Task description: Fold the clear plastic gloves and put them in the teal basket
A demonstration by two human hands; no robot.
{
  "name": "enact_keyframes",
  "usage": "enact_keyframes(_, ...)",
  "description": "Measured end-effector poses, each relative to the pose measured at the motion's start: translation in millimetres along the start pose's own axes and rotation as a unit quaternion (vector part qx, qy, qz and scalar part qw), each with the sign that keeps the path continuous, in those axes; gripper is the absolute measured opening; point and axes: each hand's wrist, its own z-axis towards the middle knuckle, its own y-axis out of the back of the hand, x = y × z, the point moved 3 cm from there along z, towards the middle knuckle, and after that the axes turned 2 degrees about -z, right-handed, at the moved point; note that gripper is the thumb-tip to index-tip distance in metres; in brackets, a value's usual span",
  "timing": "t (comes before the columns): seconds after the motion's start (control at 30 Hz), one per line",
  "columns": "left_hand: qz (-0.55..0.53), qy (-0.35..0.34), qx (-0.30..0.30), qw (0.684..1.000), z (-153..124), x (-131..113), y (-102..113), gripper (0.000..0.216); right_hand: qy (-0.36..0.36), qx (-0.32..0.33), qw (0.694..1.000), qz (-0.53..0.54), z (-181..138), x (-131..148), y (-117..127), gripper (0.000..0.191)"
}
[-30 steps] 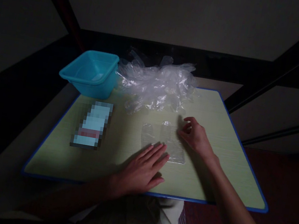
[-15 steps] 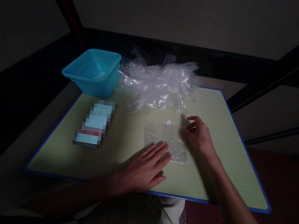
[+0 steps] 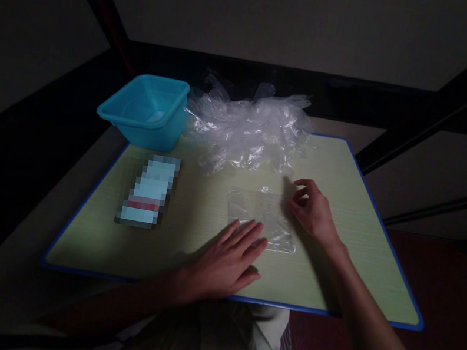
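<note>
A flattened piece of clear plastic (image 3: 280, 233), perhaps a bag or folded glove, lies on the table in front of me. My left hand (image 3: 231, 258) rests flat across its lower left part, fingers stretched out and slightly spread. Beside its upper right edge hovers my right hand (image 3: 311, 209), fingers curled, with a gap between index finger and thumb. I see nothing between those fingertips. Behind the flat piece is a heap of crumpled clear plastic (image 3: 250, 130), apparently several thin bags or gloves.
The pale table (image 3: 356, 267) has a blue rim. At its back left stands a light blue plastic basin (image 3: 169, 128) with something pale inside. A phone-shaped object (image 3: 151, 185), blurred out, lies at the left. Dark bars and a wall surround the table.
My right hand has shifted slightly to the right, away from the plastic. The flat piece's left edge looks a little different. My left hand stays almost in place.
</note>
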Motion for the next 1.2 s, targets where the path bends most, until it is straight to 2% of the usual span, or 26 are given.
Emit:
enact_keyframes(0.13, 0.011, -0.004, -0.001, 1.000, -0.5, -0.4, 0.2, 0.055, 0.032, -0.025, 0.999, -0.007, -3.3, 5.4, 7.6, 0.041)
enact_keyframes(0.2, 0.026, -0.004, -0.003, 1.000, -1.0, 0.2, 2.5, 0.057, 0.078, -0.050, 0.995, -0.025, -12.4, 14.4, 14.7, 0.038)
enact_keyframes(0.27, 0.045, 0.000, -0.007, 0.999, -1.4, 2.9, 5.9, 0.061, 0.145, -0.049, 0.986, -0.067, -29.3, 26.9, 18.7, 0.033)
enact_keyframes(0.33, 0.061, 0.003, -0.009, 0.998, -1.5, 8.1, 8.3, 0.065, 0.222, 0.012, 0.966, -0.135, -52.5, 38.7, 14.3, 0.033)
enact_keyframes(0.4, 0.068, 0.000, -0.008, 0.998, -1.5, 14.6, 8.1, 0.070, 0.303, 0.080, 0.927, -0.207, -78.8, 45.7, 3.7, 0.043)
enact_keyframes(0.5, 0.067, -0.009, 0.008, 0.998, -1.9, 22.6, 3.6, 0.074, 0.355, 0.127, 0.888, -0.265, -109.0, 42.4, -12.1, 0.063)
enact_keyframes(0.6, 0.058, -0.015, 0.022, 0.998, -2.3, 25.6, 0.8, 0.076, 0.350, 0.131, 0.882, -0.289, -121.7, 30.3, -18.3, 0.074)
enact_keyframes(0.77, 0.047, -0.019, 0.031, 0.998, -4.2, 27.4, 4.8, 0.075, 0.334, 0.129, 0.885, -0.298, -126.7, 13.7, -7.5, 0.080)
enact_keyframes(0.93, 0.045, -0.011, 0.026, 0.999, -12.1, 36.4, 9.1, 0.073, 0.322, 0.116, 0.887, -0.311, -132.7, 4.9, 4.8, 0.078)
enact_keyframes(1.2, 0.053, 0.012, 0.031, 0.998, -26.6, 51.1, 8.5, 0.078, 0.300, 0.111, 0.896, -0.309, -138.8, -1.9, 7.3, 0.076)
